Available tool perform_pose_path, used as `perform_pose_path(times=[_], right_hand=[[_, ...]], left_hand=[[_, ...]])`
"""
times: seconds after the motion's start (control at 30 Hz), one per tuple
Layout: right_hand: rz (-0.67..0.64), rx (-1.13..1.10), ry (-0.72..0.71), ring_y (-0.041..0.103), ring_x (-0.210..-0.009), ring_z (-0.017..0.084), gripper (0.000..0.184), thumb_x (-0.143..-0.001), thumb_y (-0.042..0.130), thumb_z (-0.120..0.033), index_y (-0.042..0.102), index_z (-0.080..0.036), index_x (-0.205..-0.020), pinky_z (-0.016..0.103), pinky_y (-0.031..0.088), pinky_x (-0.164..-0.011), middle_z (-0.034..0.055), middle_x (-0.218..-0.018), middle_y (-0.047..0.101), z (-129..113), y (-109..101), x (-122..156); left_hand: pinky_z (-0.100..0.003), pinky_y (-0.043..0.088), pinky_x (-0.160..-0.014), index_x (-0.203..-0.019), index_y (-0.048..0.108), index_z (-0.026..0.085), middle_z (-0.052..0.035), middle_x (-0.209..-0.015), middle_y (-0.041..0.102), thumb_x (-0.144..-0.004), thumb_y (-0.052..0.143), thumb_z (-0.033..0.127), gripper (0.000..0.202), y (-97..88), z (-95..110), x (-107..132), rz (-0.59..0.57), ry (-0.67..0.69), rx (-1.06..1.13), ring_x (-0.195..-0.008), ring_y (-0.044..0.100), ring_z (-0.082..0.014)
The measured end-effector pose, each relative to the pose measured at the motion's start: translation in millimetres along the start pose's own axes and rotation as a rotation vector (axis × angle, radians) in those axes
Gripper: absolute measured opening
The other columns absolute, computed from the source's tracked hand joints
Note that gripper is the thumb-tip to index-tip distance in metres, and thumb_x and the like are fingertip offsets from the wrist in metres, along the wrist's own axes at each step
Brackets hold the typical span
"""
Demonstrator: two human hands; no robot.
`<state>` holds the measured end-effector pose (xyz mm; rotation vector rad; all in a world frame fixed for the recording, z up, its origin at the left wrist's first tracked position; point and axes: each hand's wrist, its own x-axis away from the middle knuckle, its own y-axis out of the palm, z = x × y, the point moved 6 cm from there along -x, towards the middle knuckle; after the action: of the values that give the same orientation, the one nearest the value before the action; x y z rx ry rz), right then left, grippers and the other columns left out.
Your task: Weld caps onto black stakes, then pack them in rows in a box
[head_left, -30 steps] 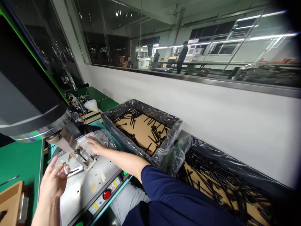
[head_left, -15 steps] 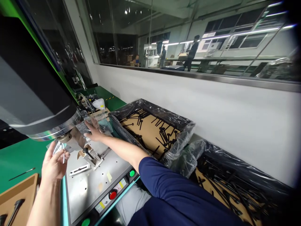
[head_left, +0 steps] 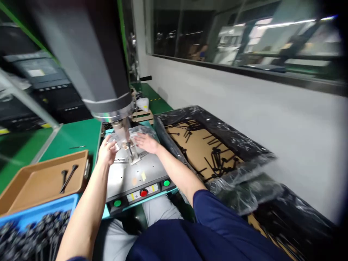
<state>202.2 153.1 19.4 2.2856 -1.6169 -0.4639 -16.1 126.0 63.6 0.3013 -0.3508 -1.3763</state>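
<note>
My left hand (head_left: 107, 150) is closed in a pinch at the left of the machine's metal horn (head_left: 121, 131), gripping the edge of some clear plastic film (head_left: 116, 145). To the right of the horn, my right hand (head_left: 146, 143) lies open with fingers outstretched, next to crinkled clear plastic (head_left: 146, 129) behind it. Between the hands stands a small metal fixture (head_left: 133, 158) with a dark stem-like part in it. Motion blur hides the finer detail around the fingertips.
A tan tray (head_left: 35, 174) holds two black stemmed parts. Below it, a blue bin (head_left: 74, 203) is full of similar parts. Plastic-lined boxes (head_left: 261, 156) stand at right. The machine panel (head_left: 156, 187) carries green buttons and a red one. The machine head (head_left: 108, 72) hangs overhead.
The view has swung left and down, bringing the blue bin and more of the tan tray into sight. My left hand keeps its pinch; my right hand stays open beside the horn, nearer the fixture.
</note>
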Motion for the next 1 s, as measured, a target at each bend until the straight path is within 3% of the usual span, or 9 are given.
perform_pose_path(times=[0.1,0.23,0.43,0.63,0.83,1.0], right_hand=[[0.165,-0.003,-0.019,0.072,-0.091,0.024,0.037,-0.096,0.054,-0.049,0.071,-0.016,-0.098,0.040,0.057,-0.081,0.0127,-0.091,0.075,0.5,-7.8,-5.3],[0.246,-0.036,0.014,0.067,-0.070,0.019,0.024,-0.089,0.066,-0.043,0.068,-0.019,-0.092,0.034,0.056,-0.070,0.0038,-0.071,0.069,6.3,-12.1,-4.1],[0.295,-0.196,0.195,0.062,-0.059,0.014,0.014,-0.083,0.076,-0.028,0.067,-0.019,-0.087,0.027,0.051,-0.059,-0.0004,-0.064,0.063,35.0,-7.3,22.6],[0.324,-0.367,0.289,0.061,-0.057,0.010,0.009,-0.086,0.075,-0.022,0.068,-0.018,-0.085,0.021,0.051,-0.054,-0.0024,-0.064,0.064,47.7,5.0,34.2],[0.407,-0.509,0.338,0.060,-0.053,0.007,0.009,-0.093,0.066,-0.014,0.065,-0.017,-0.084,0.013,0.047,-0.046,-0.0038,-0.063,0.063,54.3,2.4,36.2],[0.397,-0.543,0.365,0.061,-0.052,0.006,0.009,-0.090,0.070,-0.015,0.063,-0.018,-0.085,0.011,0.046,-0.043,-0.0045,-0.063,0.063,63.3,0.8,35.2]], left_hand=[[-0.017,0.043,-0.047,-0.135,0.050,0.018,0.0052,-0.068,0.060,-0.065,0.071,0.010,0.073,-4.0,-0.6,2.4,0.063,-0.014,0.007,-0.049,0.055,-0.0066],[-0.018,0.043,-0.051,-0.131,0.052,0.015,0.0036,-0.070,0.061,-0.064,0.078,0.016,0.071,-8.1,-1.9,12.3,0.059,0.040,0.002,-0.051,0.056,-0.0065],[-0.018,0.034,-0.048,-0.136,0.047,0.009,0.0046,-0.067,0.060,-0.062,0.080,0.024,0.082,-27.7,-23.8,24.4,0.070,0.089,-0.029,-0.047,0.048,-0.0042],[-0.019,0.036,-0.051,-0.138,0.044,0.008,0.0037,-0.069,0.060,-0.061,0.081,0.024,0.086,-46.1,-38.4,30.4,0.150,0.059,-0.059,-0.052,0.052,-0.0066],[-0.020,0.036,-0.052,-0.134,0.047,0.010,0.0015,-0.072,0.064,-0.060,0.085,0.027,0.085,-48.3,-44.1,33.3,0.130,0.038,-0.065,-0.056,0.056,-0.0082],[-0.021,0.040,-0.055,-0.130,0.051,0.012,0.0026,-0.072,0.065,-0.057,0.087,0.027,0.082,-47.7,-51.6,36.0,0.134,0.014,-0.049,-0.055,0.057,-0.0078]])
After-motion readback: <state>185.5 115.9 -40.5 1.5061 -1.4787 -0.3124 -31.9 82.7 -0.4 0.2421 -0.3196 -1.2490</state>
